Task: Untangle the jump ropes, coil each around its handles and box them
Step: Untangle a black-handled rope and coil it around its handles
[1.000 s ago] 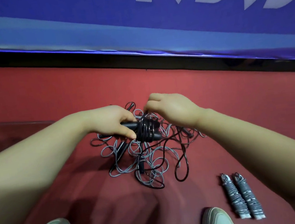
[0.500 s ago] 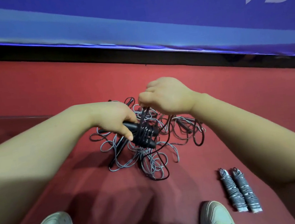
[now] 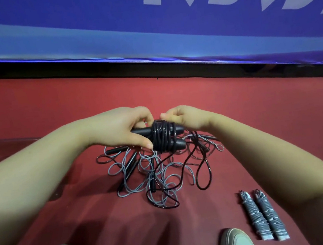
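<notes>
Head view: left grip curls around two black handles, thumb beside the coiled black rope; right grip pinches that coil's top, with the tangle lying below both.

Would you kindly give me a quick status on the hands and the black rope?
Left hand grips black handles. Right hand pinches black rope wound round them. Tail trails into tangle below.
</notes>
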Demonstrator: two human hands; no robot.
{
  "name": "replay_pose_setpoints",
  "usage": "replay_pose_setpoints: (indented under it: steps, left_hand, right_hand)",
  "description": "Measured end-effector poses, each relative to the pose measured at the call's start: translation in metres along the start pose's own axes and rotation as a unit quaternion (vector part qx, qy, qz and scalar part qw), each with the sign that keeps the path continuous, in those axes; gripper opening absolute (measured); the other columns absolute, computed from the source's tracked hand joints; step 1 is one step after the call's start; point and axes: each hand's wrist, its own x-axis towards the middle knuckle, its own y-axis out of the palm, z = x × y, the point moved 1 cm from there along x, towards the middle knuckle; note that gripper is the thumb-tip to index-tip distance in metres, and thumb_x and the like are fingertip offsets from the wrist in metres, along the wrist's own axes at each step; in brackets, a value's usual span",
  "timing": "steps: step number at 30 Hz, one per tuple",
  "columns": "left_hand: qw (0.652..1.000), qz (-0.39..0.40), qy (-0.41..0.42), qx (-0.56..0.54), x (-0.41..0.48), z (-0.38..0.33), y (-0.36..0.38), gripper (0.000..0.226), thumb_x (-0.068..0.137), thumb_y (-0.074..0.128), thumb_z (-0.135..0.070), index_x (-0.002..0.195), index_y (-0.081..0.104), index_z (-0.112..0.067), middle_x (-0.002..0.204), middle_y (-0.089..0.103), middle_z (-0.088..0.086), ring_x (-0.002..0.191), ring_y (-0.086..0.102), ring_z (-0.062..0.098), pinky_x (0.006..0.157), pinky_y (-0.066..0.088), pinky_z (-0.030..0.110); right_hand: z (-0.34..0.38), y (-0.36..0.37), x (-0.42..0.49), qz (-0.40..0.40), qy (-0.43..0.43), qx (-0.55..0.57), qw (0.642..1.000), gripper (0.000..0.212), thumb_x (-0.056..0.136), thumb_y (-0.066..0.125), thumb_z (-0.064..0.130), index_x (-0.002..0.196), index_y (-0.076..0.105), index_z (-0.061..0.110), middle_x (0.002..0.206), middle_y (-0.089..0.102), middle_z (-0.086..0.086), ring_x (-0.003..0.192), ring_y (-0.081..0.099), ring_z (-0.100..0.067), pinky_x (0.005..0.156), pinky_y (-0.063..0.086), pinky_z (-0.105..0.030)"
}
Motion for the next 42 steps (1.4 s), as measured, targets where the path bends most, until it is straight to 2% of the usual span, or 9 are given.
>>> replay_pose_setpoints:
  steps: [5,8,12,18,24,28,35,39,42]
  left_hand:
    - [0.986,-0.042,0.004,-0.159,0.005,-0.001,-0.001,0.058,0.068,0.082,-0.032,0.112,0.045,-0.041,0.085,0.073,0.005,0.07,0.063,0.016,0.071,0.05,0.035]
    - [0.943,-0.156,-0.015,-0.294,0.008,0.001,-0.012,0.037,0.072,0.076,-0.025,0.103,0.058,-0.028,0.078,0.073,0.009,0.064,0.066,0.017,0.065,0.053,0.033]
    - [0.875,-0.335,-0.071,-0.341,0.003,0.03,-0.038,0.014,0.088,0.061,-0.007,0.097,0.061,-0.017,0.066,0.069,0.0,0.051,0.064,0.005,0.049,0.051,0.016]
    - [0.866,-0.384,-0.155,-0.28,-0.008,0.073,-0.023,0.026,0.085,0.067,-0.008,0.108,0.06,-0.019,0.077,0.066,0.001,0.048,0.064,0.002,0.047,0.05,0.013]
    - [0.78,-0.4,-0.143,-0.459,-0.004,0.072,-0.035,0.01,0.09,0.061,-0.01,0.099,0.061,-0.011,0.079,0.064,0.007,0.055,0.068,0.009,0.05,0.054,0.019]
    - [0.722,-0.417,-0.079,-0.547,0.001,0.036,-0.06,0.007,0.093,0.057,-0.013,0.089,0.061,-0.01,0.068,0.066,0.007,0.054,0.066,0.01,0.049,0.052,0.02]
    - [0.786,-0.371,-0.026,-0.494,0.028,-0.045,-0.066,0.003,0.09,0.062,-0.013,0.089,0.064,-0.01,0.058,0.068,-0.001,0.055,0.066,0.011,0.052,0.054,0.021]
    - [0.842,-0.36,-0.044,-0.4,0.038,-0.066,-0.065,0.005,0.087,0.066,-0.013,0.086,0.063,-0.017,0.06,0.07,-0.003,0.058,0.069,0.011,0.052,0.053,0.021]
    - [0.86,-0.37,-0.058,-0.348,0.043,-0.075,-0.06,0.01,0.085,0.069,-0.013,0.082,0.062,-0.019,0.067,0.07,0.002,0.06,0.07,0.013,0.055,0.057,0.023]
  right_hand:
    - [-0.008,0.007,-0.003,-0.042,-0.079,0.107,0.99,0.031,0.095,0.051,0.006,0.069,0.055,0.024,0.059,0.052,0.015,0.052,0.045,0.003,0.056,0.039,-0.016]
    - [-0.013,0.025,0.009,-0.061,-0.038,0.23,0.971,0.028,0.096,0.049,0.026,0.07,0.049,0.017,0.05,0.037,0.014,0.045,0.028,-0.004,0.048,0.021,-0.024]
    - [-0.027,0.032,0.018,-0.128,-0.041,0.07,0.989,0.02,0.1,0.043,0.024,0.096,0.062,0.021,0.058,0.04,0.015,0.049,0.034,0.001,0.049,0.029,-0.013]
    - [-0.012,0.01,0.027,-0.135,-0.031,-0.139,0.981,0.022,0.099,0.044,0.018,0.112,0.061,0.011,0.075,0.053,0.007,0.061,0.045,-0.003,0.061,0.034,-0.02]
    - [0.017,-0.028,0.026,-0.224,-0.087,0.032,0.97,0.017,0.094,0.053,0.017,0.103,0.058,0.031,0.063,0.056,0.013,0.052,0.046,-0.002,0.053,0.038,-0.017]
    - [-0.04,-0.036,0.017,-0.228,0.069,-0.237,0.942,0.021,0.087,0.055,0.012,0.106,0.062,0.016,0.102,0.063,-0.009,0.095,0.06,-0.025,0.077,0.044,-0.03]
    - [-0.14,-0.006,-0.039,-0.061,0.397,-0.135,0.906,0.095,0.079,0.068,0.051,0.149,0.014,0.017,0.148,0.027,-0.018,0.134,0.035,-0.032,0.109,0.033,-0.039]
    - [-0.089,-0.043,-0.028,-0.172,0.211,0.062,0.96,0.048,0.09,0.051,0.003,0.137,0.042,0.009,0.133,0.052,-0.015,0.115,0.053,-0.026,0.092,0.047,-0.032]
    - [-0.018,-0.054,-0.027,-0.224,0.023,0.271,0.936,0.032,0.097,0.049,0.029,0.128,0.049,0.02,0.123,0.062,-0.003,0.116,0.056,-0.016,0.092,0.043,-0.026]
